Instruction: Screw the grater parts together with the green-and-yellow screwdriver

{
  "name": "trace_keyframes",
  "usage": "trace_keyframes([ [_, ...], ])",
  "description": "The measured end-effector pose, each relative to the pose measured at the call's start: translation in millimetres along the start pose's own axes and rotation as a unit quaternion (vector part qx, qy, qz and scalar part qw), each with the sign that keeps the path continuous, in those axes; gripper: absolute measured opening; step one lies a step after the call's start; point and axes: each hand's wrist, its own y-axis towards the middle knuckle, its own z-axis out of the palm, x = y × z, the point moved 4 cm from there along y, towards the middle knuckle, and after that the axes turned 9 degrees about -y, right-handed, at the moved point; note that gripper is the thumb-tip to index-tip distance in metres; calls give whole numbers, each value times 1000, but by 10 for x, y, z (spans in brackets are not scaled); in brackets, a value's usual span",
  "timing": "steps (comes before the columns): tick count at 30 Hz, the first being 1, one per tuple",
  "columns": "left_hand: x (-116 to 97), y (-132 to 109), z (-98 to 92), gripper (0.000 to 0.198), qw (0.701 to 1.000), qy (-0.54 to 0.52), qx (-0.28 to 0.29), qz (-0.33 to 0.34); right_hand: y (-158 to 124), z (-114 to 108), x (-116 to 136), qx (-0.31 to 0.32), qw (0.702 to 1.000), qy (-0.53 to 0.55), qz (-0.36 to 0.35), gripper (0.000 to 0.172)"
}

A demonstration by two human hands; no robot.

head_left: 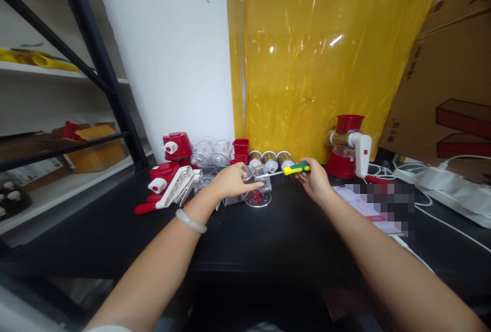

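Both closed: left fingers (252, 187), clear part (266, 181); right (303, 177), screwdriver (295, 169).

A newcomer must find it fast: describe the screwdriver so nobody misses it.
In front of the yellow plastic sheet, find the right hand over the black table. It grips the screwdriver, whose shaft points toward the clear part in the left hand. Unlike the metal drums behind, it has a green-and-yellow handle.

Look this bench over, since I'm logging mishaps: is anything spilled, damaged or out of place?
Nothing looks spilled or damaged. The white crank handles at the left lie heaped at a slant, untidy compared with the rowed metal drums. The clear part in the left hand and screwdriver in the right hand look ordinary.
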Motion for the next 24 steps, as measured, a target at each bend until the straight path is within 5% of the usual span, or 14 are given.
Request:
trace_keyframes([
  [5, -22, -10, -13, 63, 1000, 0, 6, 6, 3, 15, 12, 10, 999, 49, -3, 16],
  [12, -36, -22, -27, 63, 1000, -2, 3, 7, 9, -20, -3, 7, 998, -40, -47, 45],
  [20, -32, -25, -24, 63, 1000, -3, 0, 3, -9, 14, 17, 20, 999, 18, -23, 19],
  [24, -37, -30, -31, 63, 1000, 2, -2, 1, -25, 32, 53, 24, 998, 46, -25, 22],
])
